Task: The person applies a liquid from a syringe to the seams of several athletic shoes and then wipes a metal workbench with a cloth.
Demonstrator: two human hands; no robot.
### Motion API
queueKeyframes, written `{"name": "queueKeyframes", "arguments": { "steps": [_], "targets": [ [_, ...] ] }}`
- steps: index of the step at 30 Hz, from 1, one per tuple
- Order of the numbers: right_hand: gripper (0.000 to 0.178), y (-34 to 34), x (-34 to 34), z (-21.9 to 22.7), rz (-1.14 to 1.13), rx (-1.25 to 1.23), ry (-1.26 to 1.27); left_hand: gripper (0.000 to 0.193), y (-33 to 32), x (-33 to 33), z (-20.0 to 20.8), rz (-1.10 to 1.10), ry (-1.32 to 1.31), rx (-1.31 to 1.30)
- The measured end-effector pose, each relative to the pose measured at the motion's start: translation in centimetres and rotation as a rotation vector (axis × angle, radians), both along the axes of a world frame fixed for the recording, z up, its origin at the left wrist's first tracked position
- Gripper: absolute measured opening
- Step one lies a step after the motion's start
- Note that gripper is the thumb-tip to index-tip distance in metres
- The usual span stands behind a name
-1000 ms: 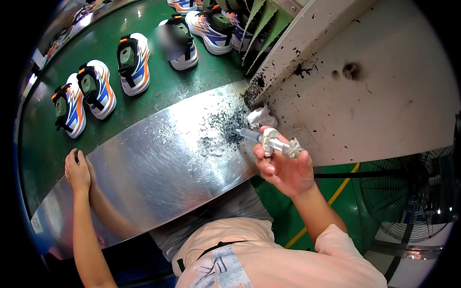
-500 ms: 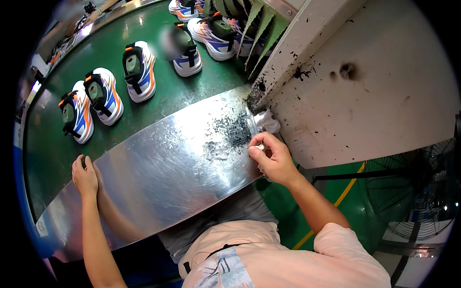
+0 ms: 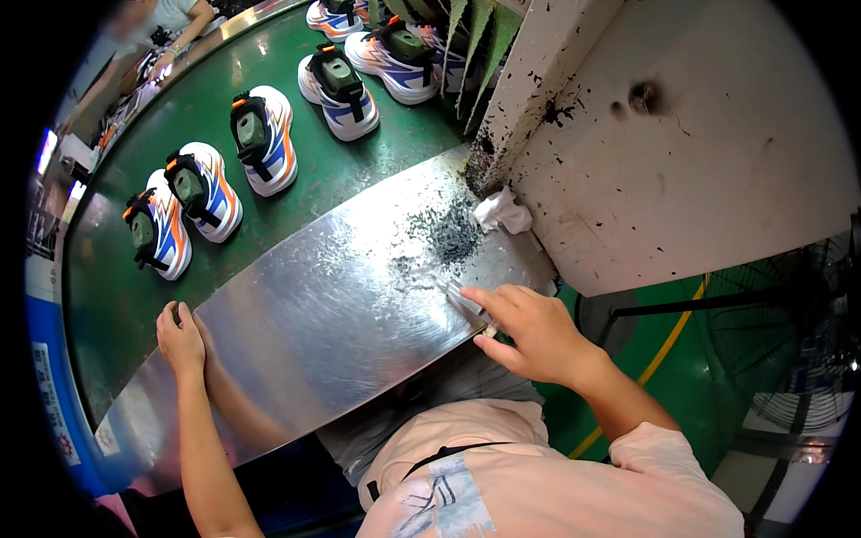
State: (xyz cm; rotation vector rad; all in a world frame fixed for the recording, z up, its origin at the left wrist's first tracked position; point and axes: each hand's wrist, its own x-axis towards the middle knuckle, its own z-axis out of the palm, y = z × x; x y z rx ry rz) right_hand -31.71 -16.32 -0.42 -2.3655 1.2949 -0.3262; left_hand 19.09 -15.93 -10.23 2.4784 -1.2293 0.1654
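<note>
My left hand [image 3: 182, 341] rests on the edge of the shiny metal plate [image 3: 296, 332], thumb and fingers slightly apart and bent, with nothing visible held. Over the plate's right end, my right hand [image 3: 543, 336] holds a thin, clear-looking tool [image 3: 460, 296]. Its exact kind is hard to make out, and a small pale bit shows beneath the fingers. Beyond that hand, black smudges and flakes cover the metal beside a crumpled white tissue [image 3: 504, 212]. A white, blue and orange shoe [image 3: 265, 143] stands on the green belt, with several like it.
Green strips [image 3: 484, 54] hang at the opening of a pale, black-spattered machine housing [image 3: 673, 152], with shoes beneath them. A black fan [image 3: 762, 332] stands on the floor at right. Across the green belt [image 3: 260, 233], another person's arm [image 3: 184, 40] shows at upper left.
My right hand has drawn back from the tissue toward the plate's near edge, bringing the tool along. The view has shifted slightly. My left hand stays at the plate's edge.
</note>
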Motion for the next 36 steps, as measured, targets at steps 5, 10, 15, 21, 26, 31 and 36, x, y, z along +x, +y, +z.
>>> {"name": "queueKeyframes", "arguments": {
  "steps": [5,10,15,21,26,31,36],
  "targets": [
    [0.051,0.9,-0.4,0.4,0.018,0.069,-0.014,0.040,0.2,0.2,0.2,-0.016,0.006,0.001],
    [0.050,0.6,0.3,-0.3,-0.024,0.078,-0.065,0.041,0.2,0.0,0.4,-0.005,0.005,0.005],
    [0.049,1.4,1.0,-1.1,-0.108,0.137,-0.179,0.042,0.2,0.0,0.1,-0.012,0.004,-0.010],
    [0.050,1.4,-0.4,-0.1,-0.222,0.017,-0.309,0.042,0.5,-0.1,0.5,-0.037,0.005,-0.007],
    [0.046,-1.4,-1.4,-0.2,-0.237,-0.100,-0.124,0.042,0.7,1.3,-0.2,-0.038,-0.017,-0.023],
    [0.045,-2.5,-1.7,-0.9,-0.218,-0.125,0.017,0.042,0.6,0.8,-0.2,-0.042,-0.006,-0.030],
    [0.045,-2.0,-2.5,0.4,-0.221,-0.011,0.030,0.042,0.8,-0.9,1.2,-0.007,0.002,-0.002]
  ]
}}
